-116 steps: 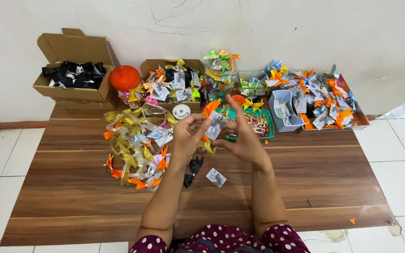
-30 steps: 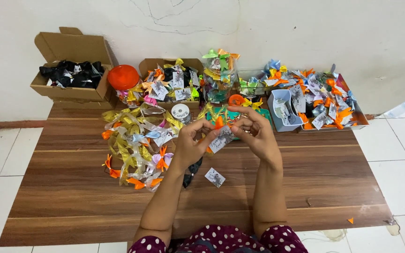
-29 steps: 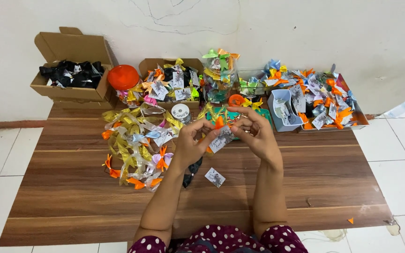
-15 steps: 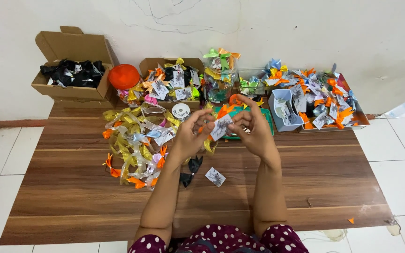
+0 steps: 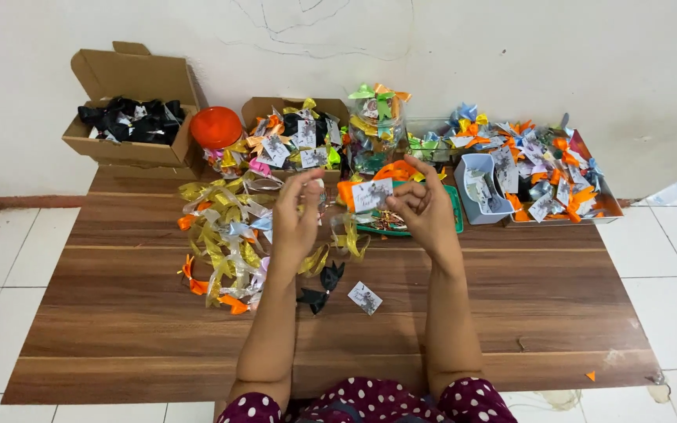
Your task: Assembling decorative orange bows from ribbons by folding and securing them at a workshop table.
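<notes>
Two bare hands are raised over a brown wooden desk (image 5: 119,329), seen from above. The right hand (image 5: 425,207) pinches an orange ribbon bow with a white paper tag (image 5: 368,194), its fingers closed on the bow's right end. The left hand (image 5: 298,215) hangs just left of the bow, fingers spread apart and holding nothing that can be made out.

Below lies a green tray (image 5: 454,215); a heap of gold and silver ribbon bows (image 5: 221,235) sits to the left, and a black bow (image 5: 321,286) and a loose white tag (image 5: 364,298) lie nearer.

Risk: held by one end only, the bow may slip into the heap and be lost. The tag may tear off or crease under a tighter pinch.
</notes>
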